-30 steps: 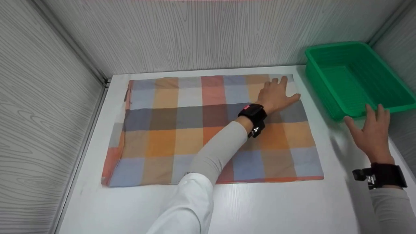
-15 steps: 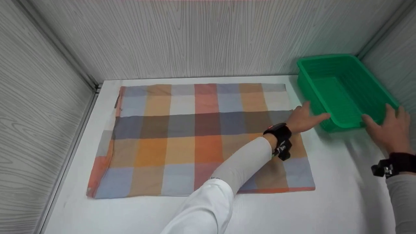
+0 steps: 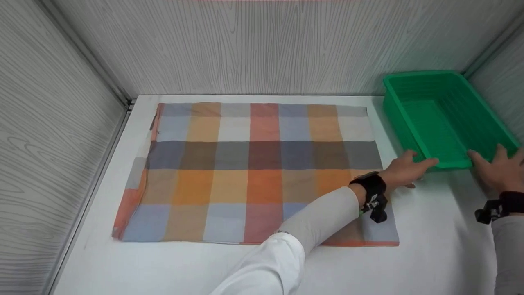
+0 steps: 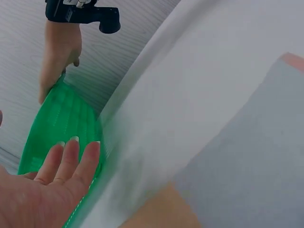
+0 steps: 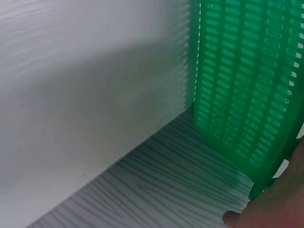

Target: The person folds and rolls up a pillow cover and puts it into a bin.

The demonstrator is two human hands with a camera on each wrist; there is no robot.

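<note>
Two hands flank green slotted plastic basket (image 3: 442,110), right of frame: left hand (image 3: 405,170) open-fingered at near-left corner, right hand (image 3: 499,172) touching near-right corner, fingers relaxed.

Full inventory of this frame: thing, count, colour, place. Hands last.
checked cloth: 1, orange, blue, grey and red squares, spread flat on the table, left of the basket
basket: 1, green slotted plastic, far right corner of the table
table: 1, white, under everything
walls: grey wood-grain panels, behind and at both sides
wrist cameras: 2, black, one on each wrist
left hand: fingers straight, at the basket's near left corner
right hand: at the basket's near right corner, touching it
</note>
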